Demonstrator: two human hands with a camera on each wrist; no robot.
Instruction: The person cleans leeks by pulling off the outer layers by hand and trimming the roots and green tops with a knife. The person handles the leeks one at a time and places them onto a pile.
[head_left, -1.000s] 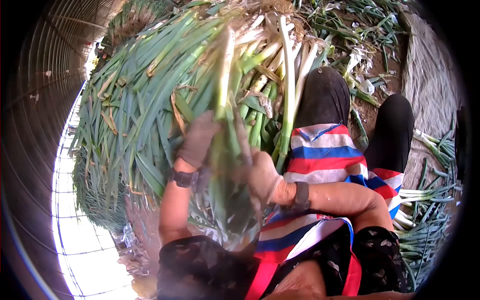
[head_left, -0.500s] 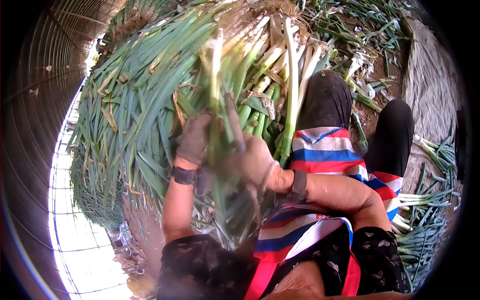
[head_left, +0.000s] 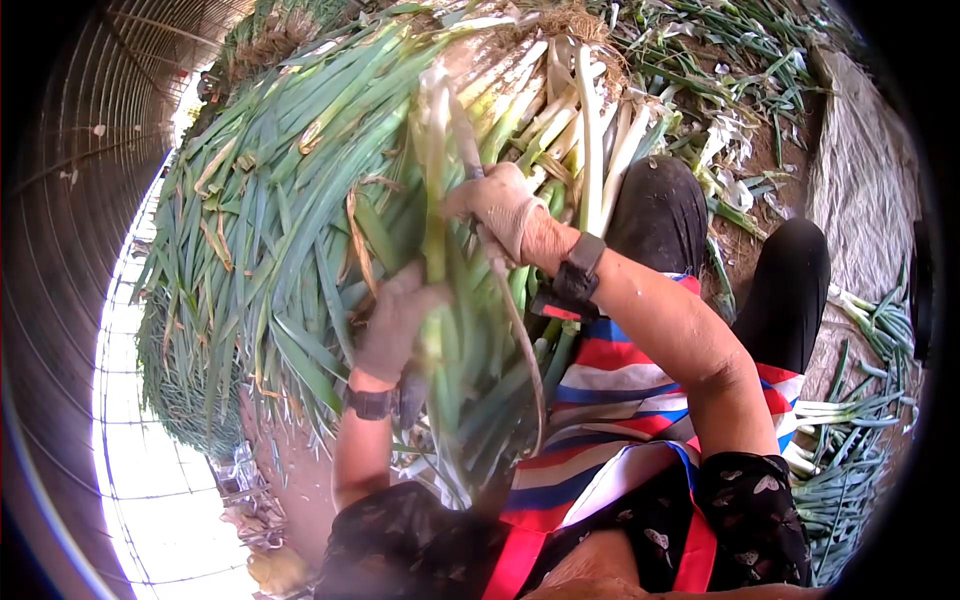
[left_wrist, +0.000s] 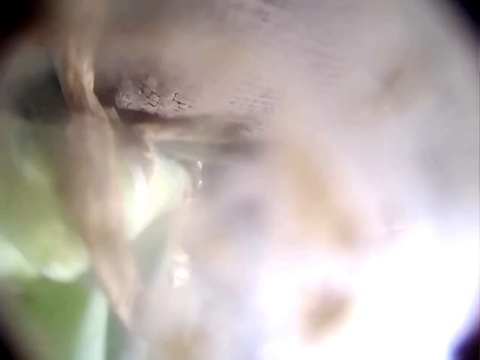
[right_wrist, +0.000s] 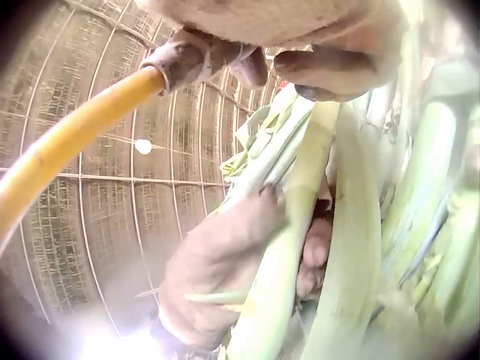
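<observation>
My gloved left hand [head_left: 395, 325] grips a leek [head_left: 435, 205] by its green part, white end pointing away from me. In the right wrist view the left hand's fingers wrap round the stalk. My gloved right hand [head_left: 505, 210] holds a thin wand [head_left: 463, 135] beside the leek's pale upper part. From the back of this wand trails a hose [head_left: 525, 365], yellow in the right wrist view, joined at a dark fitting [right_wrist: 187, 60]. Pale blur covers most of the left wrist view, with some green stalk [left_wrist: 45, 232] at its left.
A large heap of leeks [head_left: 290, 190] lies in front and to the left, roots [head_left: 575, 25] at the far side. Peeled scraps [head_left: 725, 140] litter the ground beyond my knees [head_left: 655, 205]. More leeks [head_left: 850, 460] lie at the right. A ribbed wall [head_left: 80, 200] curves along the left.
My right hand has moved away from my body, up along the leek, with the wand now near its white end. The left hand has come slightly closer to me, still holding the leek.
</observation>
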